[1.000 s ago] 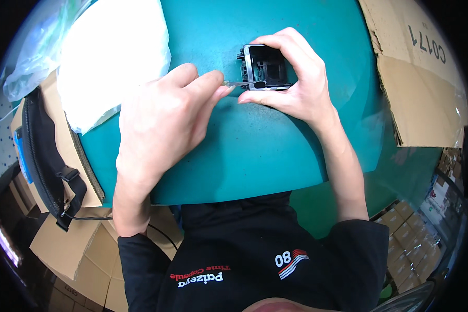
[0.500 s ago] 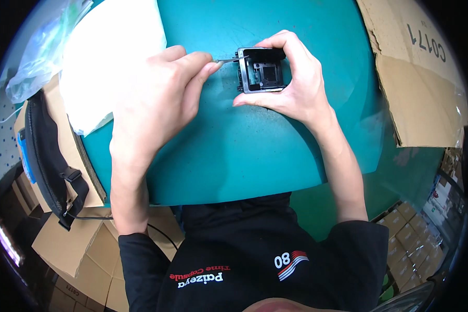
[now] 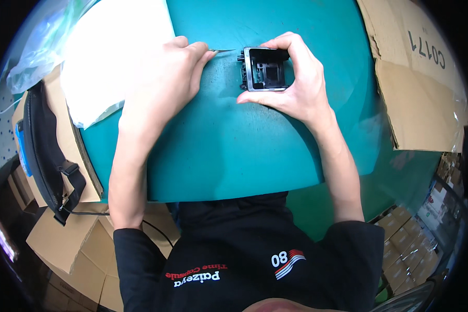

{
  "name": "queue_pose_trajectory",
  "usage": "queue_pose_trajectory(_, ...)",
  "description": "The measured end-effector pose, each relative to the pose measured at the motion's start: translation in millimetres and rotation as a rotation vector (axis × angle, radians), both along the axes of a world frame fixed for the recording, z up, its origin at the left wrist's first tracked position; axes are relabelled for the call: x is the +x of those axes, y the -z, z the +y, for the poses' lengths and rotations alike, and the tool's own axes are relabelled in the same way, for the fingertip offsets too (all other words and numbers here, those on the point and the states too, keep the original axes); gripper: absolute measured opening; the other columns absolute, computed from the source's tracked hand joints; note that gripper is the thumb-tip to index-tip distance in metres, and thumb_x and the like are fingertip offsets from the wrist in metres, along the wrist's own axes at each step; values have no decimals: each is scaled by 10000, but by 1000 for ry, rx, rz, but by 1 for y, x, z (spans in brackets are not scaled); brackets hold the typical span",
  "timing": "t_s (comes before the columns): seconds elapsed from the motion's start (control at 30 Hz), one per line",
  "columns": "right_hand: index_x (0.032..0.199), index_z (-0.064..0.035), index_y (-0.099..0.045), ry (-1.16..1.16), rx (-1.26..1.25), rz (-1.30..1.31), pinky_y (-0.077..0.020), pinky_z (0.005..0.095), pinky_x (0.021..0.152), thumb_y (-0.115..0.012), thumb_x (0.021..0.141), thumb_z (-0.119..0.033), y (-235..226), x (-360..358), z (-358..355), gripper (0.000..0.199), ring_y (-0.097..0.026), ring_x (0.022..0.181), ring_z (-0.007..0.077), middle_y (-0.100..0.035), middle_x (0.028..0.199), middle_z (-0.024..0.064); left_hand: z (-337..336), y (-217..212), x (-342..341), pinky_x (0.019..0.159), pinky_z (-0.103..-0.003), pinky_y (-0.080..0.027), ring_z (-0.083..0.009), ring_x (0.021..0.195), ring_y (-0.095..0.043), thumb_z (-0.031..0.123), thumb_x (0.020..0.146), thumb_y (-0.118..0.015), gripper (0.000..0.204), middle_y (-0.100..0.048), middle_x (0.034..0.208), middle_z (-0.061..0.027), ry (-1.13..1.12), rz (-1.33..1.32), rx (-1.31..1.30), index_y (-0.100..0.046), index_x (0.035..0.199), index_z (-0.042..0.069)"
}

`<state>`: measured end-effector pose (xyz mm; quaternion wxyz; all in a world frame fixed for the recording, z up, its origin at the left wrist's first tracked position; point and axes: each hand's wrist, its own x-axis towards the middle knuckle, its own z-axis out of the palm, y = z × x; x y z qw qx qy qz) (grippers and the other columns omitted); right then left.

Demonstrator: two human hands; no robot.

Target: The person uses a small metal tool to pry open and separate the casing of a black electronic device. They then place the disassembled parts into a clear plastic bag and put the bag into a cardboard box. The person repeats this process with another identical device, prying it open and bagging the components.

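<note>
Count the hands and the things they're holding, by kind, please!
Hands (left hand, right hand): 2
Thin pointed tool: 1
Black open-fronted plastic part: 1
Total: 4

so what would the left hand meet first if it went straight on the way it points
Probably the upper left corner of the black housing in the right hand, touched first by the thin tool; depth is unclear, so it could pass over.
</note>
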<state>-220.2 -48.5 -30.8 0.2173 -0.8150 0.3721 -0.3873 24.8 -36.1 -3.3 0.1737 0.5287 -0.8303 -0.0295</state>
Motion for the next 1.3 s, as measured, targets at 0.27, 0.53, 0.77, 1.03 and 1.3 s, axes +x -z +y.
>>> queue_pose_trajectory(0.27, 1238, -43, -680, -71, -67, 102, -566, 349, 729, -953, 653, -416, -7, 0, 1, 747, -642, 822, 260, -605, 954, 100, 21, 0, -6, 561, -382, -510, -292, 671, -692, 180, 1015, -642, 114, -687, 772, -114, -162, 401, -12, -685, 989, 77)
queue_pose_trajectory(0.53, 1247, -17, -670, -71, 17, -19, -560, 327, 768, -985, 593, -417, -3, -5, 0, 828, -662, 863, 227, -640, 1030, 96, 26, 7, -12, 578, -291, -469, -156, 628, -603, 121, 1044, -590, 175, -668, 763, -95, -11, 656, 157, -708, 1131, 25)
queue_pose_trajectory(0.77, 1310, 89, -574, -362, 637, -726, -528, 365, 972, -973, 624, -504, 3, -2, 17, 990, -631, 1101, 213, -611, 1196, 113, 36, -4, -17, 550, -240, -382, -66, 597, -476, 127, 1055, -570, 245, -652, 768, -31, 89, 827, 342, -723, 1182, -16)
queue_pose_trajectory(1.03, 1251, 110, -559, -292, 725, -619, -534, 337, 938, -792, 548, -803, -7, 3, 22, 1176, -632, 1065, 205, -616, 1151, 136, 39, -8, -17, 582, -266, -484, -144, 625, -616, 100, 1006, -637, 211, -710, 794, -96, 154, 868, 291, -734, 1156, -12)
queue_pose_trajectory(1.3, 1205, 114, -572, -193, 717, -534, -537, 317, 892, -698, 527, -921, -11, 4, 25, 1244, -634, 996, 191, -619, 1105, 141, 40, -14, -15, 566, -247, -452, -102, 603, -583, 102, 1023, -609, 245, -760, 891, -122, 168, 758, 274, -736, 1190, -24)
